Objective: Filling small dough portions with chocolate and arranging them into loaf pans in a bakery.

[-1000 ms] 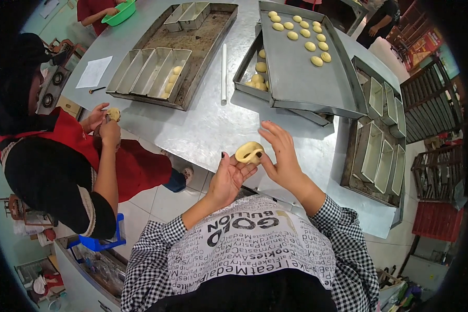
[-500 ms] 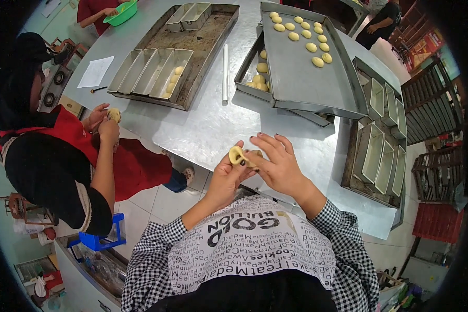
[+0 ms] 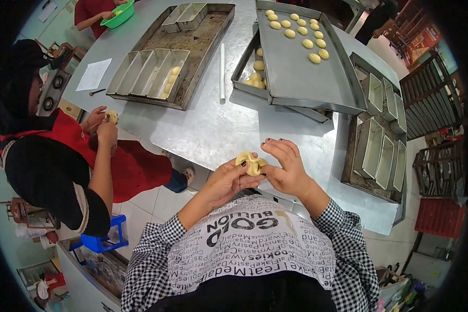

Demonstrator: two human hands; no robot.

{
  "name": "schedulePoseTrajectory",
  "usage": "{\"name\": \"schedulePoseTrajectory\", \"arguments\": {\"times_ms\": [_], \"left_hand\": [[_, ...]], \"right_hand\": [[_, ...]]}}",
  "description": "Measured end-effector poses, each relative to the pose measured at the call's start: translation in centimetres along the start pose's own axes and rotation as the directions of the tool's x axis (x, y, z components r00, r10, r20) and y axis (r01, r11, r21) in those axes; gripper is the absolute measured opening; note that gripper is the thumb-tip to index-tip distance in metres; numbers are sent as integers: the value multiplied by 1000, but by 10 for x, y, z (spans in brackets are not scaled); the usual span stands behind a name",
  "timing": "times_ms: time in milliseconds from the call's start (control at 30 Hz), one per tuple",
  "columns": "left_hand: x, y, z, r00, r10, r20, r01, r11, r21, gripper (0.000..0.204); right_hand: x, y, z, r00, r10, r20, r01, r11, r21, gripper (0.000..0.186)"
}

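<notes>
A small piece of pale yellow dough [image 3: 252, 163] is held up in front of my apron, near the table's front edge. My left hand [image 3: 228, 182] cradles it from the left, with the thumb pressed on its folded rim. From the right, my right hand [image 3: 287, 169] pinches its other edge between thumb and a bent finger, while the remaining fingers reach out. The dough is folded in the middle, with a hollow on each side. Whether anything lies inside cannot be made out.
Dough balls lie on a large metal tray [image 3: 317, 96] stacked over another. Loaf tins [image 3: 153, 73] stand on a tray at the left; more tins [image 3: 372, 151] at the right. A white rod [image 3: 222, 73] lies between. A co-worker in a red apron [image 3: 135, 171] handles dough at left.
The dough has turned and shows a pinched fold where a round opening faced up before. My right hand has shifted slightly right and down, off the dough's top to its right edge.
</notes>
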State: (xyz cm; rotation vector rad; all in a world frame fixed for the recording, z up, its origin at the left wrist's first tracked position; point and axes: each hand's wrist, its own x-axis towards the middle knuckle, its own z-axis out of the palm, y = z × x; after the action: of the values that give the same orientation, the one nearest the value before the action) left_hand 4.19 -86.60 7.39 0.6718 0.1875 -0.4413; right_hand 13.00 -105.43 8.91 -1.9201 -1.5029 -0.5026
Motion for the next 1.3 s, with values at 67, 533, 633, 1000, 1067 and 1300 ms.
{"name": "schedulePoseTrajectory", "arguments": {"times_ms": [67,533,633,1000,1067,1300], "left_hand": [[-2,-2,3,1000,14,-5,-14,998,55,36],[-10,-12,4,951,308,-34,-254,838,483,41],[-14,-7,11,954,285,-96,-235,906,351,42],[-7,-30,3,964,226,139,-234,971,46,65],[-9,-29,11,957,220,189,-241,965,99,80],[-6,-33,25,922,174,345,-210,975,70,93]], "right_hand": [[4,-3,1,999,36,-18,-35,999,27,20],[16,-21,-3,993,51,104,-55,998,32,20],[6,-21,3,936,351,-19,-342,921,189,17],[3,-34,4,965,260,15,-261,965,33,27],[5,-37,1,958,284,29,-285,958,36,30],[0,-29,-7,923,379,62,-384,911,149,29]]}}
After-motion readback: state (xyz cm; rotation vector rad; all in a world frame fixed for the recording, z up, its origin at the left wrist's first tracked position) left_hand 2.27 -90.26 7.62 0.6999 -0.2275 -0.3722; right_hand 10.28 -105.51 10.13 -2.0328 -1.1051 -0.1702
